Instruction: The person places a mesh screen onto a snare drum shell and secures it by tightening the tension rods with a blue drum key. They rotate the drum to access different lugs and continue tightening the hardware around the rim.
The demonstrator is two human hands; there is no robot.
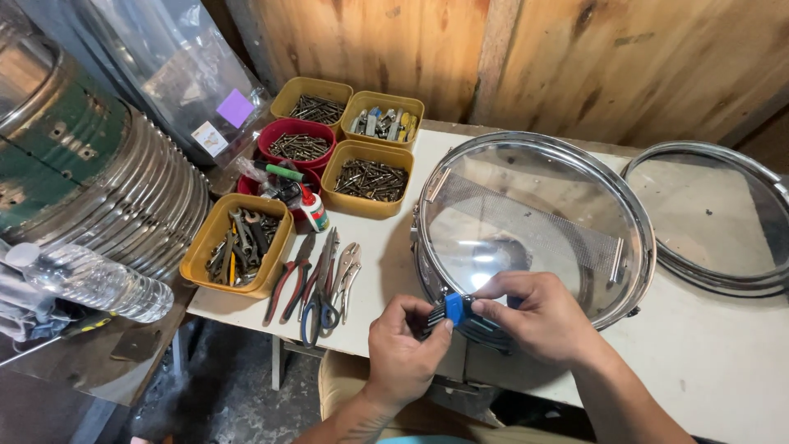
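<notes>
A: Status on the snare drum [534,222]?
B: On the table [723,362], snare side up, wires and hoop fitted. Both hands at its near rim: left hand [400,349] and right hand [538,316] have their fingers pinched together on a blue-handled key set [454,310]. Looks like tuning or fastening is mid-way; I can't tell how many lugs are done.
A: Surroundings?
B: Spare hoop [715,279] to the right, pliers [316,284] and trays of screws [370,179] to the left, plank wall behind.
</notes>
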